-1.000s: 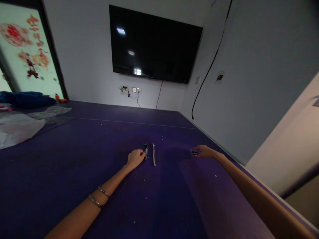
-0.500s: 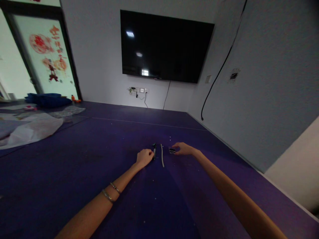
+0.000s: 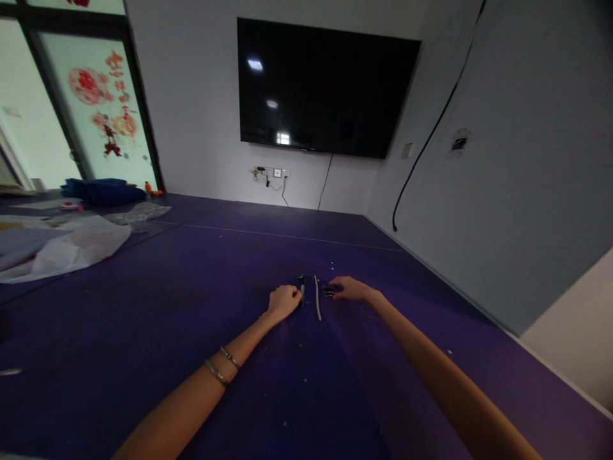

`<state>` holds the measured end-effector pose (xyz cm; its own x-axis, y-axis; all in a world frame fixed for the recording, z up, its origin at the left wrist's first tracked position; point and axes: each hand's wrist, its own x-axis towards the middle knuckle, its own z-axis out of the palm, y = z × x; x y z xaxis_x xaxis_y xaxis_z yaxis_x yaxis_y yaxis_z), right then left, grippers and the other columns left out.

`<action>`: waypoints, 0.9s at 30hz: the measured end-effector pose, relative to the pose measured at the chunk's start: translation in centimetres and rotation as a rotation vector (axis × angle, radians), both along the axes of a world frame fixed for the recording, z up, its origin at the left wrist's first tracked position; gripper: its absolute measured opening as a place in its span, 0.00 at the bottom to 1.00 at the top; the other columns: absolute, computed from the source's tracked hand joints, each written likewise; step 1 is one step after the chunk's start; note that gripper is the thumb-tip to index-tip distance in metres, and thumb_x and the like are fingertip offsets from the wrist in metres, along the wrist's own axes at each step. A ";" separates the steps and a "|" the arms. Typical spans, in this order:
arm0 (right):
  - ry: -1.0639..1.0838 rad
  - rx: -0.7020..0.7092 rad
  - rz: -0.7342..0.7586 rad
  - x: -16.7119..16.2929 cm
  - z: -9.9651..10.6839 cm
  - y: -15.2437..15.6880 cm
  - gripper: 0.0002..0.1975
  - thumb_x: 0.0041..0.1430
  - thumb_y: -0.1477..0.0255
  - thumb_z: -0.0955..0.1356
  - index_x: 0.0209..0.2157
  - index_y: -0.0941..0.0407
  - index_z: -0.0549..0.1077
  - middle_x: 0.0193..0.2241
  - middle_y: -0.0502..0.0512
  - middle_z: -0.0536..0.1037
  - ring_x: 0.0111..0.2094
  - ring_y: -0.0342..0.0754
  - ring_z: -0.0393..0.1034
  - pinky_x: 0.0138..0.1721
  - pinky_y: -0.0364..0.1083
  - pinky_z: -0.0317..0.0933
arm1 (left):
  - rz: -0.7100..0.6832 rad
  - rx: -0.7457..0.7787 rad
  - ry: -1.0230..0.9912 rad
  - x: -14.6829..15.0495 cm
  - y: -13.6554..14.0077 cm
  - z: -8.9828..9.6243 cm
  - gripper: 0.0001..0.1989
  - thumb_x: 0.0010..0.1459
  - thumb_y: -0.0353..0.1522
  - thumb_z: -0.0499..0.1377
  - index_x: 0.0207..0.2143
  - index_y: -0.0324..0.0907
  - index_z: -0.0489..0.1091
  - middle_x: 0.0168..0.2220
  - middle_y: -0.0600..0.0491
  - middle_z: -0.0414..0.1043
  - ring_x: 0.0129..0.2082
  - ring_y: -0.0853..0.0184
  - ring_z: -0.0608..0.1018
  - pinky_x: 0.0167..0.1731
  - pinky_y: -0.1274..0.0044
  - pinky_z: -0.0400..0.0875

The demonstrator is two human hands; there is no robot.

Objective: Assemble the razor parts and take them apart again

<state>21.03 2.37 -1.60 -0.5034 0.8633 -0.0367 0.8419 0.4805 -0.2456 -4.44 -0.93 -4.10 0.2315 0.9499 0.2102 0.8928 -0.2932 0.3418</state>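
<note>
Stick (image 3: 317, 299): thin, pale grey, slightly curved, lying approx. lengthwise on purple surface (image 3: 211, 332), between the 2 hands, touched by neither. Just L of it: dark tool (image 3: 302, 292) w/ short crosspiece at far end, handle pointing back twd. the person. L hand (image 3: 284, 301) closed, thumb & fingers gripping tool's handle at its L side. Just R of stick: small dark flat piece (image 3: 328, 291), w/ lighter markings, too small to ID. R hand (image 3: 353, 289) has fingertips pinched on its R edge; whether piece also rests on surface, can't tell.

L forearm: 2 bracelets (image 3: 223, 364). A few white specks around on surface.

Farther out, L side: crumpled whitish plastic sheet (image 3: 83, 246), blue cloth (image 3: 103, 191) behind it, glass door (image 3: 96, 108) w/ red decals. Back wall: black TV (image 3: 325, 89), sockets w/ plugs (image 3: 278, 173) below. R wall: black cable (image 3: 426, 137) hanging, lower end near surface.
</note>
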 end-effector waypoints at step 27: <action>0.275 0.182 -0.237 2.1 -2.3 -2.7 0.25 0.48 0.61 0.69 0.48 0.57 0.71 0.48 0.61 0.72 0.50 0.54 0.65 0.52 0.52 0.56 | 0.017 -0.025 -0.007 0.0 -0.2 0.4 0.17 0.58 0.38 0.46 0.30 0.43 0.73 0.33 0.50 0.75 0.34 0.64 0.75 0.32 0.76 0.63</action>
<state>23.16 -0.30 -3.93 -0.2592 0.9366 0.2359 0.8492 0.3373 -0.4063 -4.40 -1.15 -3.70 0.2134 0.9588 0.1875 0.8952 -0.2688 0.3555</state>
